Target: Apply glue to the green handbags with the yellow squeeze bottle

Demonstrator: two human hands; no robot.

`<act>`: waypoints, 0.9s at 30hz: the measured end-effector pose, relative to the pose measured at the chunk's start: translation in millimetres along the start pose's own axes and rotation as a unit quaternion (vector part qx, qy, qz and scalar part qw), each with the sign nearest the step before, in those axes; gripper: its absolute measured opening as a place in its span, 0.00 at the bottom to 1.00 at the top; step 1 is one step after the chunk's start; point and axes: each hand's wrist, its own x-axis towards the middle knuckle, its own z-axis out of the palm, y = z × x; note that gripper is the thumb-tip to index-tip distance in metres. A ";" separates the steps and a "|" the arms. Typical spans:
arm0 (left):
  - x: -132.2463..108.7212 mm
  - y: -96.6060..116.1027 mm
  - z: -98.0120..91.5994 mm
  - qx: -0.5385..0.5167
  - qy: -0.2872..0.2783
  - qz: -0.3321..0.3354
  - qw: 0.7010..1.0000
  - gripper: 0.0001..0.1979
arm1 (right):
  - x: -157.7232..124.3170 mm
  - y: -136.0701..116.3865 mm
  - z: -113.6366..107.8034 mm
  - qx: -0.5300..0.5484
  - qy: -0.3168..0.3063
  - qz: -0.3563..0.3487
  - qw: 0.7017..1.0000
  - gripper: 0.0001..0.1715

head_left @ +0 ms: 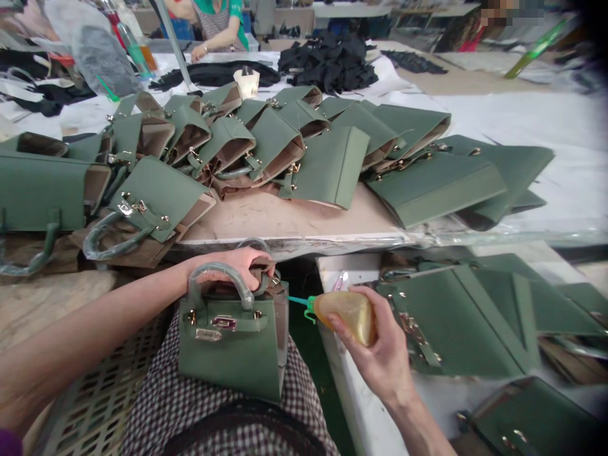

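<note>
Honestly, can't read a single word or number here. Closest I get is some pale marks on a green sleeve (236, 11) up around 11 o'clock, way too small and blurry. The metal plate (208, 334) on the handbag (228, 364) toward 8 o'clock? Nothing legible either.

Green handbags (337, 168) with metal clasps lie in overlapping rows on the table (513, 117). Behind them are a pale cup (247, 84), a heap of black fabric pieces (327, 63) and a slanting metal pole (173, 44). Farther back is a co-worker (236, 25) in a green top. Slotted pale plastic (102, 387) shows at lower left.
</note>
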 end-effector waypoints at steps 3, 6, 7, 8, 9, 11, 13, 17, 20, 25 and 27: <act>0.5 -1.1 0.0 -0.001 -0.001 0.006 1.000 0.19 | -4.9 -1.0 -1.5 -0.009 -0.020 0.001 1.000 0.28; 1.9 -2.6 -0.7 0.001 -0.002 0.004 1.000 0.19 | -10.1 -0.8 -3.3 -0.019 -0.035 0.001 0.999 0.26; 2.4 -2.7 -0.7 0.003 -0.002 0.003 1.000 0.19 | -11.4 -0.4 -3.8 -0.022 -0.038 0.001 0.999 0.25; 2.9 -2.5 -0.5 0.006 -0.002 0.002 1.000 0.19 | -12.2 0.1 -4.2 -0.024 -0.037 0.000 0.999 0.25; 3.2 -2.1 -0.2 0.009 -0.002 0.000 1.000 0.19 | -12.5 0.7 -4.4 -0.027 -0.033 -0.001 0.999 0.25; 3.6 -1.0 0.7 0.011 0.000 -0.004 1.000 0.19 | -11.8 1.5 -3.6 -0.028 -0.016 -0.009 0.999 0.26; 3.8 -0.3 1.7 0.012 0.004 -0.006 1.000 0.19 | -9.9 1.6 -1.5 -0.027 0.006 -0.025 0.999 0.27; 3.9 -0.7 2.9 0.013 0.011 0.000 1.000 0.19 | -8.5 -0.1 2.8 -0.030 0.028 -0.069 0.997 0.29; 3.8 -1.7 3.7 0.002 0.002 0.004 1.000 0.18 | -11.4 -1.1 2.0 -0.033 0.003 -0.095 0.995 0.29; 3.3 -2.8 5.0 0.001 0.004 0.013 1.000 0.17 | -17.5 1.5 -2.8 -0.036 -0.043 -0.090 0.994 0.27; 3.2 -3.2 4.8 0.002 0.004 0.017 1.000 0.17 | -20.0 3.1 -3.6 -0.038 -0.057 -0.084 0.994 0.26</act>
